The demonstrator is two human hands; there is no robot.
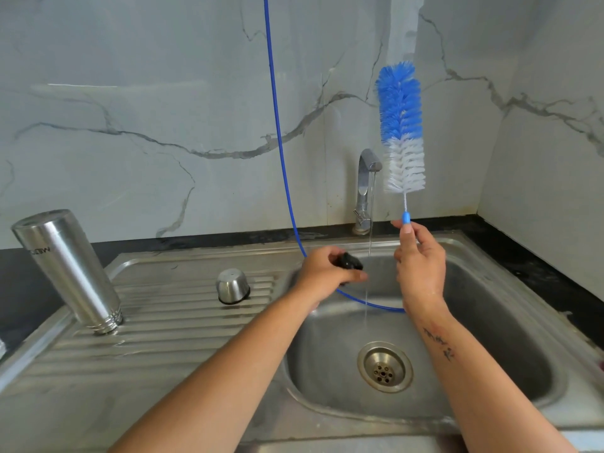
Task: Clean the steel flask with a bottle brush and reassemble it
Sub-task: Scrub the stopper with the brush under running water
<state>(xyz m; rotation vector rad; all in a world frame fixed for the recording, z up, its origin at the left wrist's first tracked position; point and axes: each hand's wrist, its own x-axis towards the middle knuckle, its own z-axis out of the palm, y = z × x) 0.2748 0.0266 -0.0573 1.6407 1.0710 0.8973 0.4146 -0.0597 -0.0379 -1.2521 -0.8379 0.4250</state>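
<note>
**Stopper under the tap, brush held clear**

Head view: the steel flask stands mouth-down and tilted on the ribbed drainboard, well left of the basin, with its steel cap cup upside down nearby. The left hand grips a small black part, likely the flask's stopper, just beside the thin stream falling from the tap. The right hand pinches the blue handle tip of the bottle brush, bristles pointing up, its long blue wire looping down into the sink.

The step seems to be cleaning the stopper. It would go best by turning the piece under the stream so the threads and seal get rinsed, with the brush brought down only if its bristles can reach the grooves.

The flask's side bears printed lettering, upside down and too blurred to read.
</note>
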